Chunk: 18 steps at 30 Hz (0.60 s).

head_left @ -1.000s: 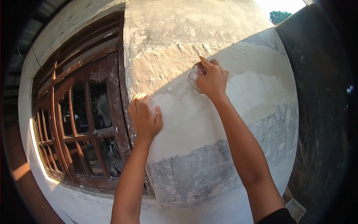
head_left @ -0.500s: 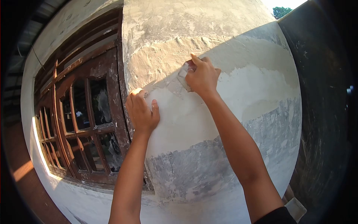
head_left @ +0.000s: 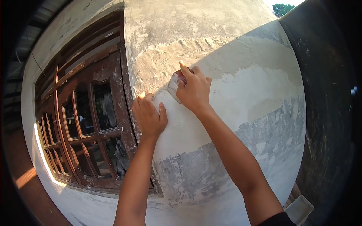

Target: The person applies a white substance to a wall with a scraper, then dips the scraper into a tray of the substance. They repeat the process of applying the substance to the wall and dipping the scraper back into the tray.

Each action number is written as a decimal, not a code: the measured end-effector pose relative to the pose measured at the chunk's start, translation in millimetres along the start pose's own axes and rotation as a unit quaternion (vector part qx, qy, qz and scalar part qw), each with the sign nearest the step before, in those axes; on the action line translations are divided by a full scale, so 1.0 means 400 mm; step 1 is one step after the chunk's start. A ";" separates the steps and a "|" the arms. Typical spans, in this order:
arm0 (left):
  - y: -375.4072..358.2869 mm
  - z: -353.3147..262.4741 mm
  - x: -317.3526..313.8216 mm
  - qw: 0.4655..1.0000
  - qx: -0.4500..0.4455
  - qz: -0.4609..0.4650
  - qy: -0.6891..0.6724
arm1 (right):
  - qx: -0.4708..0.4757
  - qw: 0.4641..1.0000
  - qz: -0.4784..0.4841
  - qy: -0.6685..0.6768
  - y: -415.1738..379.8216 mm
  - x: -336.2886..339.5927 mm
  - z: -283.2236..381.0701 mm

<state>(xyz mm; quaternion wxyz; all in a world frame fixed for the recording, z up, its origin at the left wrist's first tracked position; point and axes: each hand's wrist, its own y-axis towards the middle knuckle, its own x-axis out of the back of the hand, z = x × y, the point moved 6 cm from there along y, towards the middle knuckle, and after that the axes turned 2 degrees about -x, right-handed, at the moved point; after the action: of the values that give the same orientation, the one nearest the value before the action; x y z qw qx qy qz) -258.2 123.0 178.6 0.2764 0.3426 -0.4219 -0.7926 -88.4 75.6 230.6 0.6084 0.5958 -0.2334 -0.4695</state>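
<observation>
My right hand (head_left: 195,89) is closed around a putty scraper (head_left: 174,86), which has a pale, putty-smeared blade and a dark red part under the fingers. Its blade lies against the plastered wall (head_left: 188,124), close to the line between sunlight and shade. To the left, my left hand (head_left: 150,115) rests on the wall near its corner by the window, thumb held apart from the fingers. Smooth white putty spreads around and below both hands. Above them the coat is rougher and ridged, and lower down a grey patchy band shows.
A brown wooden window (head_left: 88,128) with glass panes fills the left side. On the right stands a dark wall (head_left: 328,94). A pale rectangular container (head_left: 299,209) sits low at the right, near my right elbow. A treetop (head_left: 283,9) shows at the top right.
My right hand has moved left and slightly down along the wall with the scraper, closer to my left hand. My left hand appears a little farther right as the view shifts.
</observation>
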 end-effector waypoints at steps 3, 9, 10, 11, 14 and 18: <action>0.003 0.005 -0.002 0.999 0.024 0.010 -0.021 | -0.095 0.989 -0.018 -0.108 0.030 0.059 -0.066; 0.004 -0.003 -0.001 0.999 0.020 0.015 -0.030 | -0.006 0.998 0.029 -0.057 -0.009 0.009 -0.037; 0.003 -0.001 -0.003 0.999 0.021 0.019 -0.038 | -0.034 0.997 0.017 -0.072 0.003 0.012 -0.064; 0.003 0.003 -0.004 0.998 0.024 0.022 -0.044 | -0.034 0.997 0.014 -0.074 0.018 0.032 -0.068; 0.003 0.001 -0.004 0.999 0.009 0.012 -0.048 | -0.114 0.991 -0.038 -0.067 0.019 0.077 -0.074; 0.004 0.000 -0.002 0.998 0.009 0.007 -0.055 | -0.037 0.991 0.057 -0.112 0.006 0.019 -0.033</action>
<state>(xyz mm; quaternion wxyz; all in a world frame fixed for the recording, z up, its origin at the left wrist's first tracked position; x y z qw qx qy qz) -257.4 122.7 180.1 0.2550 0.2983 -0.4462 -0.8043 -73.0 75.3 228.5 0.6260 0.5020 -0.3158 -0.5063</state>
